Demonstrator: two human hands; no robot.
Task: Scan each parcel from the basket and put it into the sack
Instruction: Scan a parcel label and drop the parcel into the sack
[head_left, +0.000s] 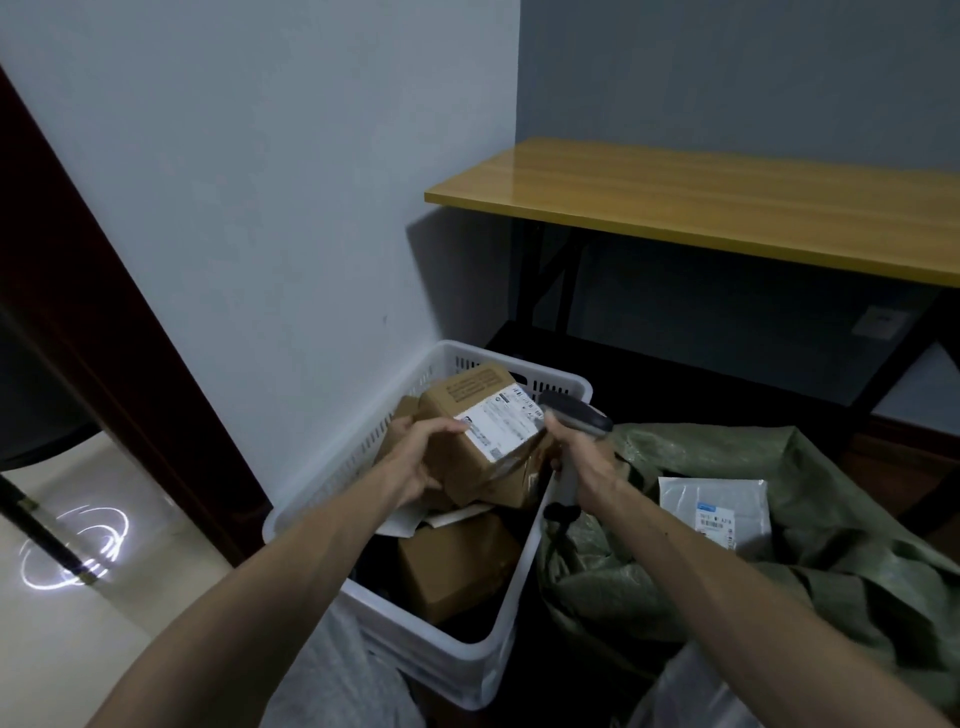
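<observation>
My left hand (415, 457) grips a brown cardboard parcel (483, 415) with a white shipping label, held tilted above the white slatted basket (457, 660). My right hand (582, 457) grips a grey handheld scanner (576, 418) whose head sits at the parcel's right edge, by the label. Several more brown boxes (452, 566) and a white envelope lie inside the basket. To the right the green woven sack (831, 561) lies open on the floor, with a white poly mailer (714, 506) inside it.
A yellow-topped table (727, 208) with black legs stands behind the sack. The basket sits against a pale wall, with a dark door frame (104, 338) to the left. Light tiled floor shows at lower left. My knees in grey cloth are at the bottom.
</observation>
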